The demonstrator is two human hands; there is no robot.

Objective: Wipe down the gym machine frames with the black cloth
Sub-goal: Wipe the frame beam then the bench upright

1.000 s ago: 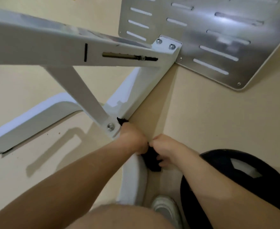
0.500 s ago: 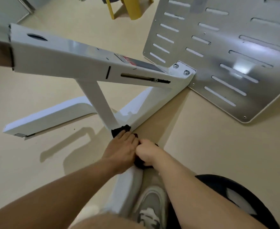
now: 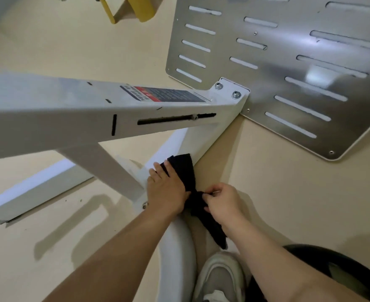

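Observed from beside the person: the white machine frame [image 3: 48, 110] stood on the beige floor [image 3: 277, 192]. Its broad upper beam ran across from the left and ended at two bolts [image 3: 236, 94] against a slotted metal plate [image 3: 288, 73]. A dark label [image 3: 164, 95] with a red band sat on top of the beam, near the bolted end. The black cloth [image 3: 184, 171] lay on the low base rail of the frame, just beside the point where the slanted strut [image 3: 105, 168] met the base. One end was spread up the rail and the other trailed down toward the person. The left hand [image 3: 166, 190] lay flat on the cloth with its fingers straight, pressing it onto the rail; the fingertips reached past the cloth's left edge onto white paint. The right hand [image 3: 221, 203] pinched the bunched middle of the cloth between thumb and curled fingers, touching the left hand's side. A pale shoe [image 3: 221, 277] rested on the floor below the hands, beside the curved base rail. A dark round object [image 3: 332, 269] lay near the floor's lower right edge; what it was could not be told. Part of a yellow stand [image 3: 131, 7] showed at the far edge.
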